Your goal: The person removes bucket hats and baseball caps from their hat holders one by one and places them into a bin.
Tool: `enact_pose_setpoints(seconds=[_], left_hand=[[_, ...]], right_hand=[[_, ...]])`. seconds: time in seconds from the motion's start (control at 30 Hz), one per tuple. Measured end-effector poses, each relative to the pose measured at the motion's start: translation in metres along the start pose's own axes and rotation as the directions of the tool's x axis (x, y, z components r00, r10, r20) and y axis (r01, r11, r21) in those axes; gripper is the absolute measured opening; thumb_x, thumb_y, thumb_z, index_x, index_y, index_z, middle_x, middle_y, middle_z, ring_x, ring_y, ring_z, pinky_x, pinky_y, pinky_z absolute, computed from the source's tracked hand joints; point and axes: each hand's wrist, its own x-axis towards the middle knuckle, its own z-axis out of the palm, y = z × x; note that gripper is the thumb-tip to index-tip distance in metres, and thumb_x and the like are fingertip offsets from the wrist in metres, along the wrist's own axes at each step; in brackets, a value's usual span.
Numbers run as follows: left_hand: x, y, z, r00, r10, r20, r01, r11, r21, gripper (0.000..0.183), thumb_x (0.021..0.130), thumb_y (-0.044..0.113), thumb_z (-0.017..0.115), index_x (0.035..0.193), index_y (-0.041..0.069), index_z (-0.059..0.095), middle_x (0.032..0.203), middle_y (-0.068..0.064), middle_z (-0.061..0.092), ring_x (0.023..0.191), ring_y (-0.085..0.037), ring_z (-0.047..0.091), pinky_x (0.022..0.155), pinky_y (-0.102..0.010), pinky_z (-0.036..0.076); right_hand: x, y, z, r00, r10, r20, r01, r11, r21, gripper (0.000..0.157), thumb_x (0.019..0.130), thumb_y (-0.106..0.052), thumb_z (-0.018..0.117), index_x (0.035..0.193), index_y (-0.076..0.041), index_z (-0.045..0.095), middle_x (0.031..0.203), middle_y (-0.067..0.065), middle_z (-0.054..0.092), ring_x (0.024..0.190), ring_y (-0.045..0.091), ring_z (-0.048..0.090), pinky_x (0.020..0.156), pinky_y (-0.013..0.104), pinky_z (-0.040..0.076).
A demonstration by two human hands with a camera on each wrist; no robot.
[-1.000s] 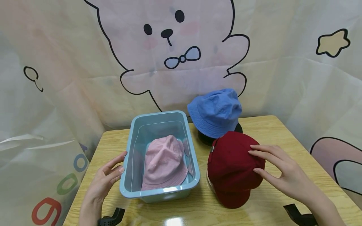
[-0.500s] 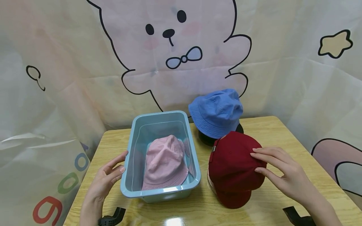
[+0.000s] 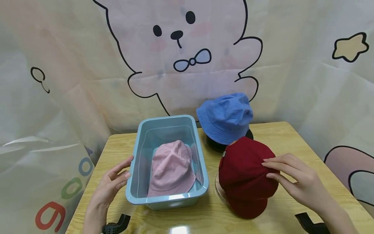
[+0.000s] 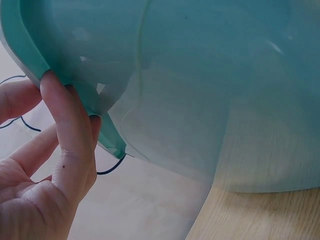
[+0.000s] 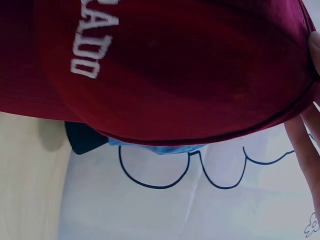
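Left hand (image 3: 106, 187) grips the bin (image 3: 167, 198), pink hat (image 3: 171, 167) inside; right hand (image 3: 298, 178) pinches the cap (image 3: 248, 175), in front of the blue hat (image 3: 227, 117) near the table (image 3: 277, 139) far edge

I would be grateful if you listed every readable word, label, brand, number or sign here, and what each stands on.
"RADO": white letters on the dark red fabric cap, right wrist view; the R is cut by the frame's edge.
On the pale printed fabric curtain: red, green, blue and purple rounded shapes, perhaps letters or numbers; I cannot tell.
Small silvery tag on the cap: too small to read.
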Motion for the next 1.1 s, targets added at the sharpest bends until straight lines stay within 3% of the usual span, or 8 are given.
enact_pose_setpoints(seconds=[0.2, 0.57, 0.9, 1.1], left_hand=[[0.000, -0.002, 0.000, 1.000, -0.009, -0.013, 0.009, 1.000, 0.009, 0.052, 0.096, 0.003, 0.051, 0.146, 0.002, 0.037, 0.126, 0.006, 0.056, 0.101, -0.008, 0.066, 0.088, -0.025, 0.054], [0.000, -0.003, -0.001, 1.000, 0.000, -0.005, 0.000, 1.000, 0.003, 0.052, 0.096, 0.003, 0.050, 0.146, 0.001, 0.036, 0.125, 0.006, 0.057, 0.102, -0.008, 0.066, 0.088, -0.025, 0.054], [0.001, -0.005, -0.002, 1.000, 0.009, 0.022, -0.009, 1.000, -0.029, 0.052, 0.096, 0.001, 0.049, 0.146, 0.000, 0.036, 0.124, 0.006, 0.058, 0.101, -0.008, 0.066, 0.088, -0.025, 0.054], [0.001, -0.005, -0.002, 1.000, 0.014, 0.018, -0.014, 0.999, -0.032, 0.052, 0.096, 0.001, 0.049, 0.146, 0.000, 0.036, 0.125, 0.005, 0.057, 0.102, -0.008, 0.066, 0.088, -0.026, 0.054]], right_hand=[[0.010, 0.001, -0.001, 1.000, -0.021, 0.005, 0.021, 1.000, 0.018, 0.036, 0.092, -0.025, 0.063, 0.089, 0.009, 0.071, 0.092, 0.012, 0.069, 0.095, 0.007, 0.059, 0.092, 0.007, 0.043], [0.023, 0.009, -0.007, 0.999, 0.039, 0.021, -0.037, 0.996, -0.079, 0.041, 0.093, -0.034, 0.061, 0.092, 0.006, 0.073, 0.091, 0.012, 0.069, 0.093, 0.002, 0.057, 0.089, 0.004, 0.041], [0.036, 0.012, -0.006, 0.997, 0.070, -0.044, -0.074, 0.991, -0.112, 0.042, 0.091, -0.036, 0.064, 0.091, 0.005, 0.074, 0.086, 0.011, 0.070, 0.095, -0.003, 0.059, 0.088, 0.006, 0.042], [0.043, 0.015, -0.006, 0.995, 0.095, -0.038, -0.099, 0.988, -0.121, 0.043, 0.091, -0.037, 0.062, 0.094, 0.004, 0.074, 0.088, 0.010, 0.070, 0.094, -0.002, 0.058, 0.084, 0.004, 0.041]])
